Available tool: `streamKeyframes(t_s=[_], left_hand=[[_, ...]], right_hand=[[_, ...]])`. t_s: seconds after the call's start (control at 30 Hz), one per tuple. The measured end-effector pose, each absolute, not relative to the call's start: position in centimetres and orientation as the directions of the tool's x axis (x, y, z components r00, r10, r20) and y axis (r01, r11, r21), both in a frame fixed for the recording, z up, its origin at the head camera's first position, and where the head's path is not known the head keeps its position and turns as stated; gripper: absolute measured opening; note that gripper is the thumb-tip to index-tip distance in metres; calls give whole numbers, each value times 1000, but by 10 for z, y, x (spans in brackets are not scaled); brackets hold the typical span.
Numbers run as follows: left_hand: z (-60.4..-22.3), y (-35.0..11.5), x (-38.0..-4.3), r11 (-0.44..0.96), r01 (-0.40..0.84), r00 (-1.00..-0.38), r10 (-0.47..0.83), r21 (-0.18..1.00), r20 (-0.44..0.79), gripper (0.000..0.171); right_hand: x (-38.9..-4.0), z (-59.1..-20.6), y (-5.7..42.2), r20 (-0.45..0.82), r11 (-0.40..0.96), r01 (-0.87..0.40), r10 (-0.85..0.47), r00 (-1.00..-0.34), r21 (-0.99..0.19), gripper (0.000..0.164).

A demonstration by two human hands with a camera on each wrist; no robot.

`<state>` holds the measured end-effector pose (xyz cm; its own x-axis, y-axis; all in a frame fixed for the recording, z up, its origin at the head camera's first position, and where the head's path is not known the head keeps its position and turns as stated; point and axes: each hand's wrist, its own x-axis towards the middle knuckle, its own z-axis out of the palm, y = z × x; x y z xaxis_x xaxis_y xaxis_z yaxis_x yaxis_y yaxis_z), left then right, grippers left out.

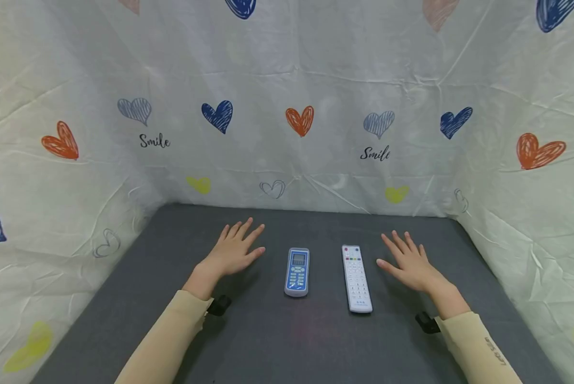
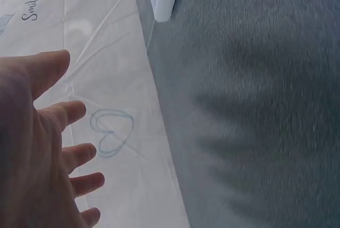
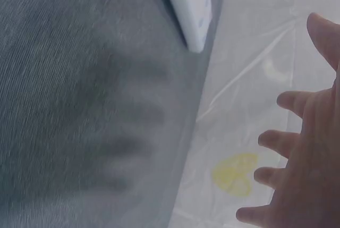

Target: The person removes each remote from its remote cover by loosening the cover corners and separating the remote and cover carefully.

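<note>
Two remote controls lie face up on the dark grey table, side by side in the head view. The shorter one is a blue-faced remote (image 1: 296,272) with a small screen and a pale casing. To its right lies a long white remote (image 1: 357,279), slightly slanted. My left hand (image 1: 232,252) hovers over the table left of the blue-faced remote, fingers spread, holding nothing. On the other side, my right hand (image 1: 411,265) is held with spread fingers to the right of the white remote, apart from it. Each wrist view shows the end of a remote beyond the thumb.
The grey table (image 1: 287,346) is bordered at the back and sides by a white curtain (image 1: 335,90) printed with hearts and "Smile". Dark wrist cameras (image 1: 218,305) hang beneath both cream sleeves. Hand shadows fall on the tabletop.
</note>
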<state>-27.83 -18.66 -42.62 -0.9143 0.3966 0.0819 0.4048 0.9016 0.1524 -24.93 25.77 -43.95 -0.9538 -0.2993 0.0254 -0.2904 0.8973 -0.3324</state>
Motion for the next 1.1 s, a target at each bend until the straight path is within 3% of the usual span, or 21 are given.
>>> streamKeyframes(t_s=[0.6,1.1], left_hand=[[-444,-153,-280,889,427,-904,419,167,80,64],[-464,-139,-279,856,465,-885,457,225,89,63]], right_hand=[[-257,-449,206,94,832,-399,-395,-914,-384,73],[-259,-457,160,81,807,-421,-428,-900,-414,78]])
